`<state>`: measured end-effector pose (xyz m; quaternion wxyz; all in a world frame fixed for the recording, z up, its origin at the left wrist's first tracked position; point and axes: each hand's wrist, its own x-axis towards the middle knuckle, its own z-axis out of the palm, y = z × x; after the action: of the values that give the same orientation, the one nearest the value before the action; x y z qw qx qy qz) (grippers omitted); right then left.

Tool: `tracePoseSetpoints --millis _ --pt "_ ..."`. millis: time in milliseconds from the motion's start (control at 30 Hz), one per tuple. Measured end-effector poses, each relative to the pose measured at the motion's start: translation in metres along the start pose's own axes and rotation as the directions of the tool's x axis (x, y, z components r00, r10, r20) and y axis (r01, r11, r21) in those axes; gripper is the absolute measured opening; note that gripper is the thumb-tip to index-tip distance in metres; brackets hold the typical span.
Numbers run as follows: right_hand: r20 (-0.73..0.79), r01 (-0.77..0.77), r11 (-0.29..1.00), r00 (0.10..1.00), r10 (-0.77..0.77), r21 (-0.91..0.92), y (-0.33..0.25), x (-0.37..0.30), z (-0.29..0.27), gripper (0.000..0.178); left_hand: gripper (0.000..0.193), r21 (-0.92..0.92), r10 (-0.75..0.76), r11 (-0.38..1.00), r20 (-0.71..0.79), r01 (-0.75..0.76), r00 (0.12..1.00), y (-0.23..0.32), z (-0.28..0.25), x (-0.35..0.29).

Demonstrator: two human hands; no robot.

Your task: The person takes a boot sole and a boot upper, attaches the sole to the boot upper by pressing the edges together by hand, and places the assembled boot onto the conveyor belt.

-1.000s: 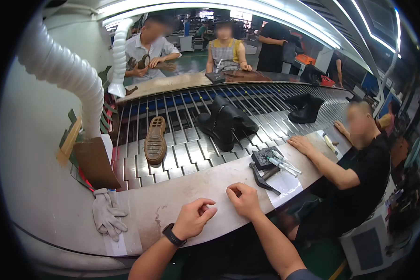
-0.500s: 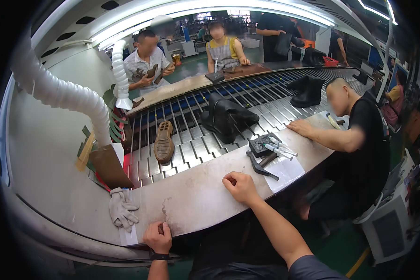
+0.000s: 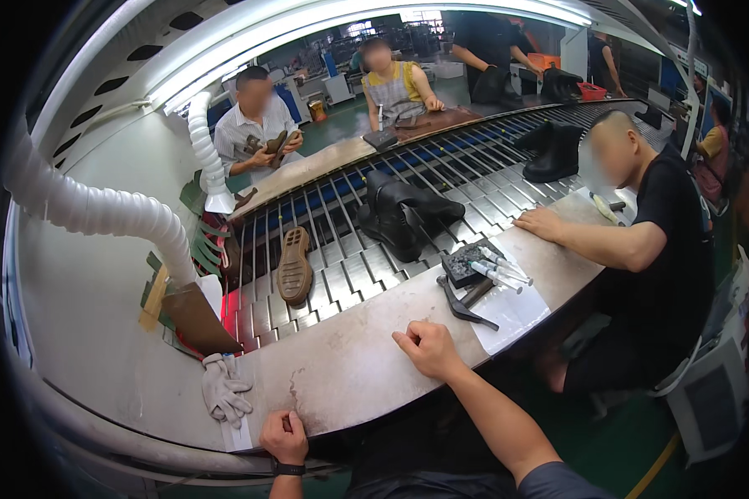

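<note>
My left hand [image 3: 284,437] rests at the front edge of the pale worktop [image 3: 341,387], its fingers curled in a loose fist with nothing showing in it. Further right, my right hand [image 3: 429,349] lies on the same worktop, also loosely closed, and no object shows in its grip. Nearest to that hand is a black-headed hammer [image 3: 464,306], partly on a white sheet [image 3: 516,320]. Beside it sit a black block [image 3: 466,264] and several syringe-like tubes [image 3: 501,273]. Grey gloves [image 3: 225,389] lie left of my left hand.
Beyond the worktop runs a slatted metal conveyor [image 3: 341,270] bearing a brown shoe sole [image 3: 294,266], black boots [image 3: 406,214] and further boots [image 3: 555,152]. A white flexible duct [image 3: 108,212] hangs at left. A co-worker [image 3: 657,208] sits close on the right, forearm on the worktop; others stand across.
The whole view has tilted slightly; both my hands stay on the worktop in the same pose. Across the conveyor, the person in the striped shirt has lowered the shoe pieces a little.
</note>
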<state>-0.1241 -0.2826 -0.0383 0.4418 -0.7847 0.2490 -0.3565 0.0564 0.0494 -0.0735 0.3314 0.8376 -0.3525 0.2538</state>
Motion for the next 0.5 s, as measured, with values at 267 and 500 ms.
tracePoseSetpoints --millis 267,500 --pt "-0.001 0.087 0.995 0.996 -0.087 -0.047 0.0057 -0.0005 0.0073 0.038 0.008 -0.002 0.024 1.000 -0.009 -0.024 1.000 -0.0022 0.0006 0.0004" --pt "0.024 0.126 0.991 0.992 -0.125 -0.043 0.0062 -0.0052 0.0079 0.029 0.007 -0.014 -0.038 0.999 0.027 0.039 0.999 0.0037 -0.0067 -0.0019"
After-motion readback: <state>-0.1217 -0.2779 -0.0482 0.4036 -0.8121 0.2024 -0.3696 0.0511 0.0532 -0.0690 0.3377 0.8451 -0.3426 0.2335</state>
